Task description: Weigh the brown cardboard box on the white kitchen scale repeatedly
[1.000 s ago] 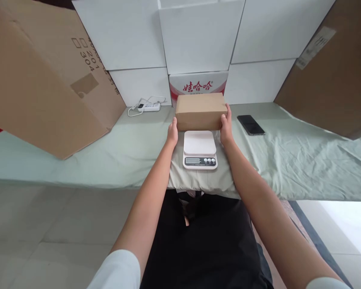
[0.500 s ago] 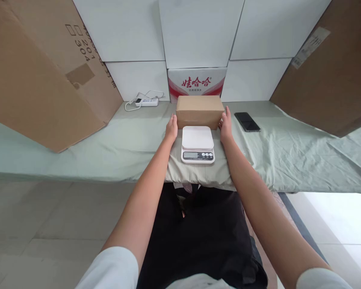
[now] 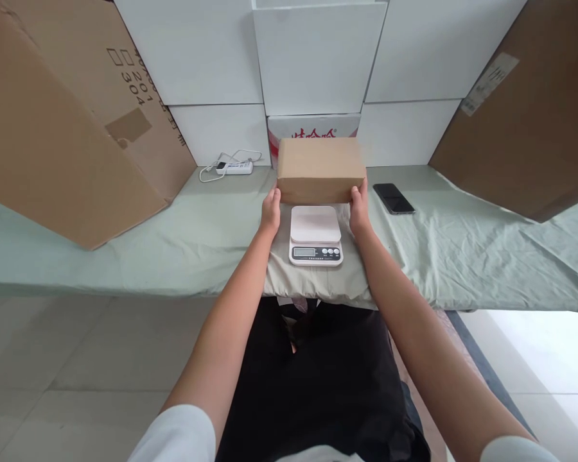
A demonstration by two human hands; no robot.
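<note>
Between my two hands is a small brown cardboard box (image 3: pixel 320 160), raised a little above the cloth just behind the scale. My left hand (image 3: pixel 270 208) grips its left end, thumb on the front face. At the right end my right hand (image 3: pixel 359 204) holds it the same way, with the thumb near the lower front corner. Most of my fingers are hidden behind the box ends. In front of the box, between my wrists, stands a white digital kitchen scale (image 3: pixel 315 224) with a bare platform, a small display and round buttons facing me.
A black smartphone (image 3: pixel 394 199) lies right of my right hand. Further left sits a white power strip (image 3: pixel 234 168) with a cable. Large cardboard boxes flank the green-clothed table (image 3: pixel 212 250), at left (image 3: pixel 77 128) and right (image 3: pixel 520 135). White boxes (image 3: pixel 318 58) form the back wall.
The small cardboard box has risen off the table and now covers more of the red-lettered carton behind it. My hands have closed on its ends. The view has tilted slightly upward.
</note>
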